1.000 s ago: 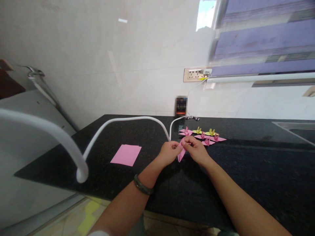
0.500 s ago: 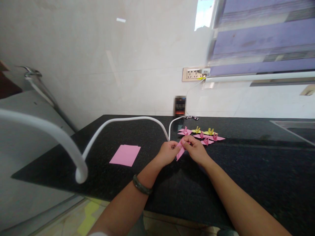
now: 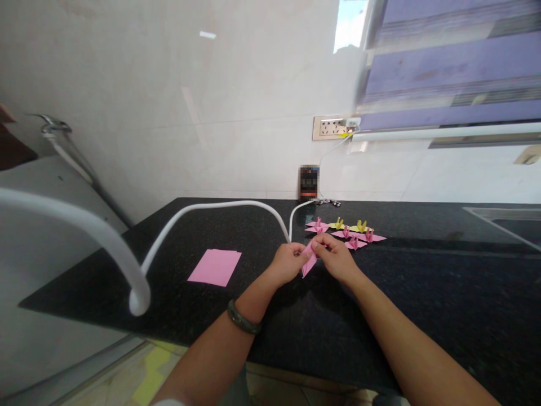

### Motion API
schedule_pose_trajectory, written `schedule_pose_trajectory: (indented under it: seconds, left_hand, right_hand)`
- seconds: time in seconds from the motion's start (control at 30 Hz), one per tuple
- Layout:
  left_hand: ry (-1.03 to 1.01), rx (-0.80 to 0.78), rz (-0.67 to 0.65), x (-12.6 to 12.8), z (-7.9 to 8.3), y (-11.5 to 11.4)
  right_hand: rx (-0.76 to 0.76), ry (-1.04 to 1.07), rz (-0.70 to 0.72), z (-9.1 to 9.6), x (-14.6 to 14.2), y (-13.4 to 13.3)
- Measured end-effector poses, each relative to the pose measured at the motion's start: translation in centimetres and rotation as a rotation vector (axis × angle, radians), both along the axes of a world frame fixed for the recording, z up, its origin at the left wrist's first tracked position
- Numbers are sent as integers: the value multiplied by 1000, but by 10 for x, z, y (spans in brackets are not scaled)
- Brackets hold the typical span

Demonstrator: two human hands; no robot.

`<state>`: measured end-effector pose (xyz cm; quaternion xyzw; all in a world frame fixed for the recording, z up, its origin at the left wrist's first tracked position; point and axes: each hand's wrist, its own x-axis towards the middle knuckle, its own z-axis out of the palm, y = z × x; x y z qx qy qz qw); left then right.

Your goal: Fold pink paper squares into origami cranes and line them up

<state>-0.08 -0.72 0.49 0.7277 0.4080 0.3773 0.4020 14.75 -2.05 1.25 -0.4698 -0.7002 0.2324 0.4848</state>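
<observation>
Between my two hands is a folded piece of pink origami paper [image 3: 310, 265], its pointed end angled down toward me. My left hand [image 3: 288, 263] pinches its left side with thumb and fingers. At the upper right edge, my right hand [image 3: 336, 256] grips the same paper, thumb close to the left thumb. Fingers cover much of the folds. Just behind my right hand stand several folded paper cranes, including a pink crane [image 3: 355, 243] and a yellow crane [image 3: 361, 226]. Off to the left lies a small stack of pink paper squares [image 3: 215, 267].
A white bent tube [image 3: 220, 205] arches over the black countertop [image 3: 169, 316] and rises on the left. A phone-like device [image 3: 309, 182], blurred out, leans on the wall, with a cable to the socket [image 3: 332, 128]. A sink edge [image 3: 499, 220] shows at right.
Almost nothing differs. The lower tip of the folded pink paper has shifted very slightly down and left, while both hands keep their grip.
</observation>
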Motion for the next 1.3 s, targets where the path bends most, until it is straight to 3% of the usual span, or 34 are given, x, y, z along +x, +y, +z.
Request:
schedule_pose_trajectory:
  seconds: [0.67, 1.0, 1.3]
  left_hand:
    - [50, 49, -1, 0, 4, 0]
    - [231, 184, 62, -2, 8, -2]
    - [251, 220, 89, -1, 9, -2]
  right_hand:
    - [-58, 61, -38, -5, 0, 4]
    - [-66, 65, -22, -5, 0, 4]
    - [-80, 67, -18, -4, 0, 2]
